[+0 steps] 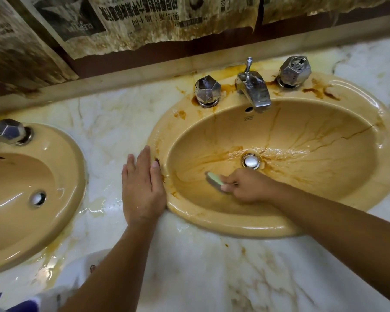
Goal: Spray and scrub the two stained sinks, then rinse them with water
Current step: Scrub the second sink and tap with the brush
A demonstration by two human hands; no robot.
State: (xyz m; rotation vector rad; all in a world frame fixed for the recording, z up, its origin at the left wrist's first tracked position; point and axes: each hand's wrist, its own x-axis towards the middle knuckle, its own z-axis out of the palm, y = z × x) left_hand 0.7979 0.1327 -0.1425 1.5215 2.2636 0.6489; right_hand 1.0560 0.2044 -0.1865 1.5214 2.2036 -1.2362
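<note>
The right sink (306,122) is a tan oval basin streaked with orange-brown stains that run toward its drain (250,161). My right hand (249,188) grips a pale green scrub sponge (215,180), blurred, against the basin's front left wall. My left hand (142,188) lies flat with straight fingers on the marble counter, its thumb side against the sink's left rim. The left sink (61,176), also tan, looks glossy with few stains; its drain (37,198) shows.
A chrome spout (256,90) and two faceted knobs (207,91) (294,70) stand behind the right sink. The left sink's knob (8,131) is at the far left. The marble counter (212,266) is wet with brownish puddles. Stained newspaper (144,21) hangs on the wall.
</note>
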